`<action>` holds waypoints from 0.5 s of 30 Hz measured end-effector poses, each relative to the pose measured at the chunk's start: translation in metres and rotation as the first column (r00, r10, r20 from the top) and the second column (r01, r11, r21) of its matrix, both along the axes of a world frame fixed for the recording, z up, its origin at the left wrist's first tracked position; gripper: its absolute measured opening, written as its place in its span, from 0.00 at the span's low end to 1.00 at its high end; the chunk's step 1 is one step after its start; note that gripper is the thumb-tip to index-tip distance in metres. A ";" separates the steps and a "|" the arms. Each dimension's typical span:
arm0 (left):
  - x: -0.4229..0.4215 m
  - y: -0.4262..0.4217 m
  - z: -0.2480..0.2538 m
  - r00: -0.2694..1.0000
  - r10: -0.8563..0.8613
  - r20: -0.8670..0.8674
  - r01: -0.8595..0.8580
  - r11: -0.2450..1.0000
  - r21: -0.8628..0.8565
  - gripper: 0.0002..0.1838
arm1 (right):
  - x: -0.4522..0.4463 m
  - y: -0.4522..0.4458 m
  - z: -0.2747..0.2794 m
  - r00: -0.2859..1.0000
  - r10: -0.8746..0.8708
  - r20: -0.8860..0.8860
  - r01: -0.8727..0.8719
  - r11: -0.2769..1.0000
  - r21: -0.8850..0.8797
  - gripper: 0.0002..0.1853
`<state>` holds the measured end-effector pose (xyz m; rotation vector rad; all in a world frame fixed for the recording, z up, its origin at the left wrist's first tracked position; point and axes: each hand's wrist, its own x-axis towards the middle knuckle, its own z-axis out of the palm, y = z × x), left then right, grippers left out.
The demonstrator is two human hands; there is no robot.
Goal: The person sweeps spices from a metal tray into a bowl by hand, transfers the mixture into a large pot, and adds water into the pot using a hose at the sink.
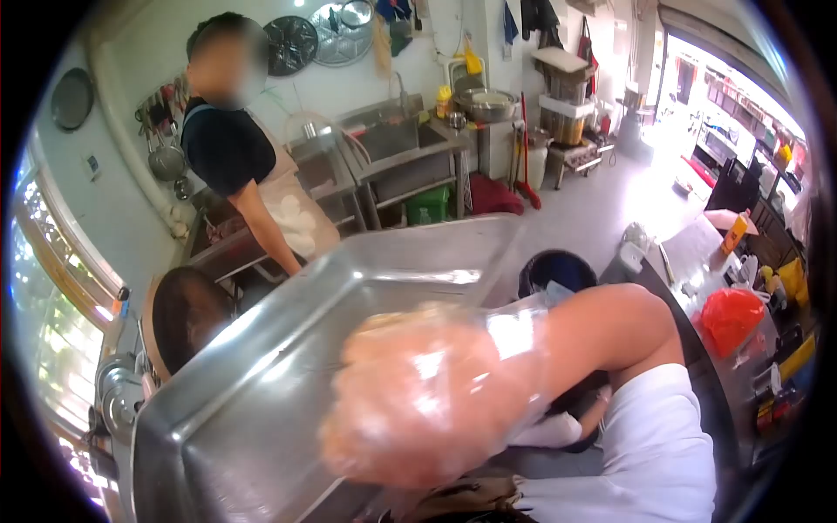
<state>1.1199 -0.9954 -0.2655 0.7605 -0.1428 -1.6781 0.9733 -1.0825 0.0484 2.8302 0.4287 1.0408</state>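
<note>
My right hand (427, 397), in a clear plastic glove, is large and blurred in front of a big metal tray (261, 375). Its fingers look curled round a pinkish, lumpy mass, whose outline blends with the hand. The bare forearm comes in from the right, below a white sleeve (658, 427). The tray is tilted, with a raised rim, and its inside shows bare metal left of the hand. My left hand is not visible.
A person in an apron (292, 196) stands beyond the tray, near metal sinks (397, 139). A dark bucket (558, 266) is behind my forearm. At the right, a worktop (697, 279) holds a red plastic bag (732, 321) and bottles.
</note>
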 end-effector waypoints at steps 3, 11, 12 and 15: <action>0.038 -0.047 0.001 0.999 -0.025 -0.024 0.024 1.000 -0.015 0.25 | 0.003 -0.047 0.028 0.996 -0.078 -0.033 0.075 0.994 -0.076 0.09; 0.081 -0.166 0.014 0.987 -0.146 -0.067 0.141 0.987 -0.072 0.25 | 0.000 -0.136 0.057 0.912 -0.397 -0.102 0.372 0.906 -0.202 0.07; 0.083 -0.183 0.015 0.984 -0.158 -0.077 0.152 0.985 -0.078 0.25 | -0.002 -0.148 0.055 0.904 -0.423 -0.061 0.402 0.890 -0.218 0.07; 0.090 -0.239 0.007 0.978 -0.188 -0.089 0.181 0.980 -0.080 0.25 | -0.009 -0.190 0.056 0.866 -0.495 -0.074 0.472 0.856 -0.211 0.09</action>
